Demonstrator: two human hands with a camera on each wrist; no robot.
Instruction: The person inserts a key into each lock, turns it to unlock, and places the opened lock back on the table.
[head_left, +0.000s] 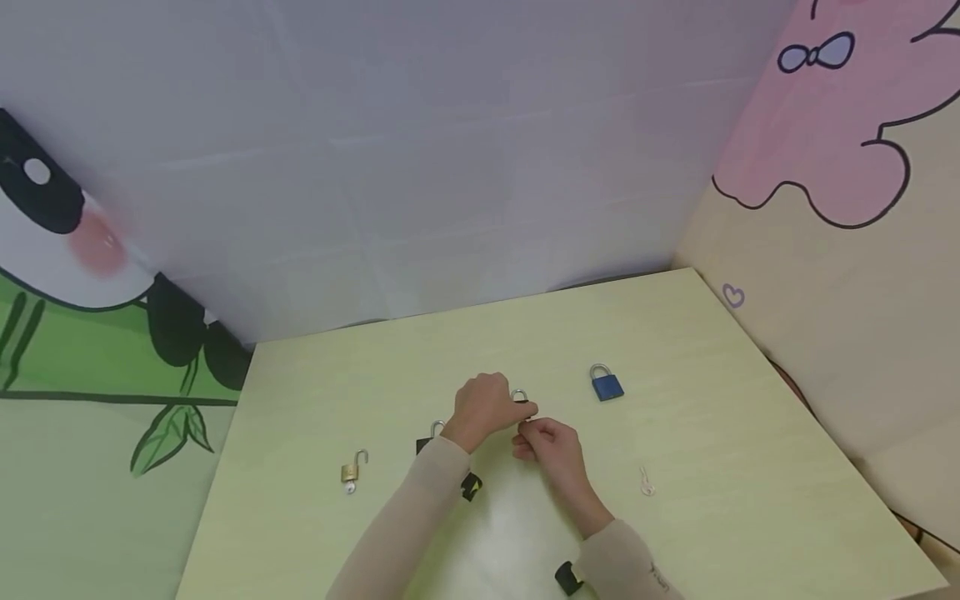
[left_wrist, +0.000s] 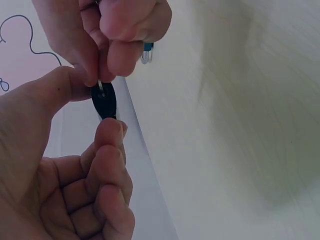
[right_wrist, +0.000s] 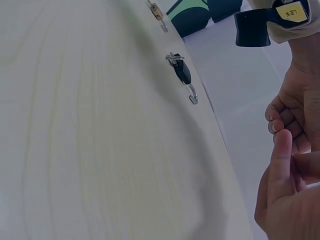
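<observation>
Over the middle of the table my left hand [head_left: 486, 408] holds a black padlock [left_wrist: 104, 101] between thumb and fingers. Its silver shackle [head_left: 520, 394] shows just past the fingers in the head view. My right hand [head_left: 555, 450] pinches a small key [left_wrist: 101, 89], mostly hidden by the fingertips, with its metal right at the underside of the padlock. Both hands' fingertips meet in the right wrist view, where the left hand [right_wrist: 297, 110] faces the right one [right_wrist: 282, 195].
A blue padlock [head_left: 607, 387] lies at the back right, and small keys [head_left: 647, 483] lie nearer on the right. An unlatched brass padlock [head_left: 349, 472] with a key in it is at left. Another black padlock [right_wrist: 182, 70], shackle out and key ring attached, lies by my left forearm.
</observation>
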